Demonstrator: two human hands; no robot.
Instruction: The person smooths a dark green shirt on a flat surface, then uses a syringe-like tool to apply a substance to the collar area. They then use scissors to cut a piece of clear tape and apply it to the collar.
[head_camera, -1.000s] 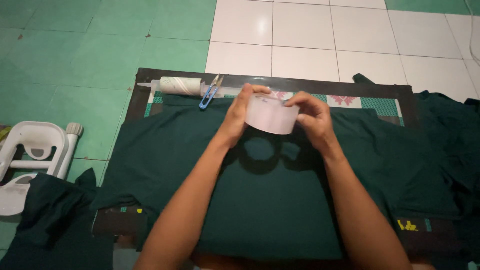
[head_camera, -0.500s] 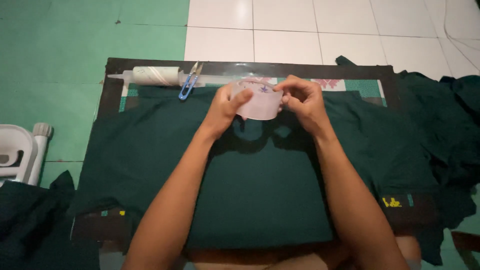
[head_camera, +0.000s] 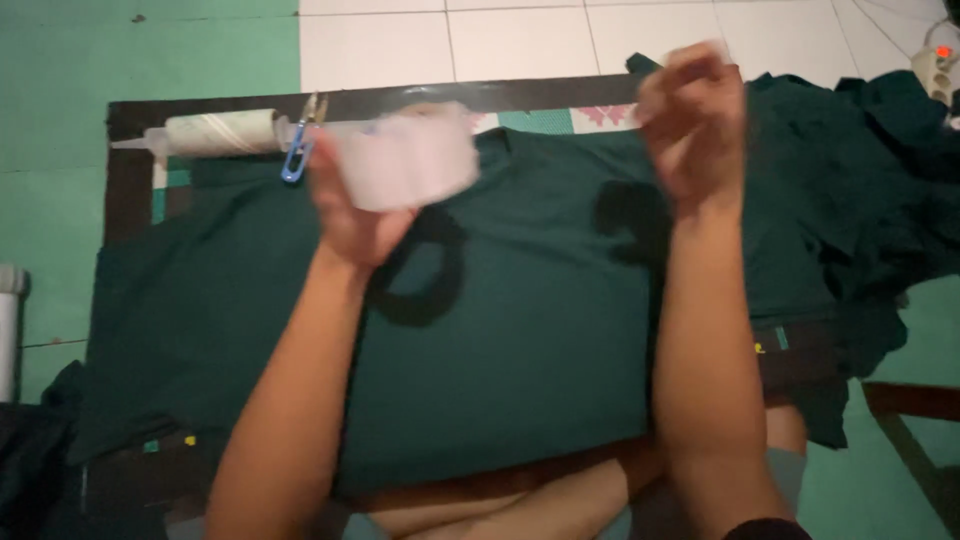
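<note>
Green and white floor tiles (head_camera: 150, 60) all around, with a dark-framed board (head_camera: 125, 180) laid flat on them and a dark green garment (head_camera: 540, 300) spread smooth across it. More dark green cloth (head_camera: 860, 170) heaped at the right edge of the board, partly hanging over it

Left hand (head_camera: 355, 205) raised above the garment, grip closed around a pale, translucent roll of tape (head_camera: 410, 160), blurred, held up near the top edge of the board and clear of the cloth. Round shadow of the roll (head_camera: 420, 275) cast on the fabric just below the hand

Right hand (head_camera: 690, 125) lifted well apart from the left, fingers curled together near the thumb as if pinching; blurred, so cannot tell whether anything sits between the fingertips

Along the top rail of the board, left of the roll: a white tube with a pointed nozzle (head_camera: 210, 133) lying on its side, and just beside it small blue-handled thread snips (head_camera: 298, 155). White plastic object (head_camera: 8, 330) at the far left edge on the floor. Bare knees at the bottom, tucked under the near edge of the board
</note>
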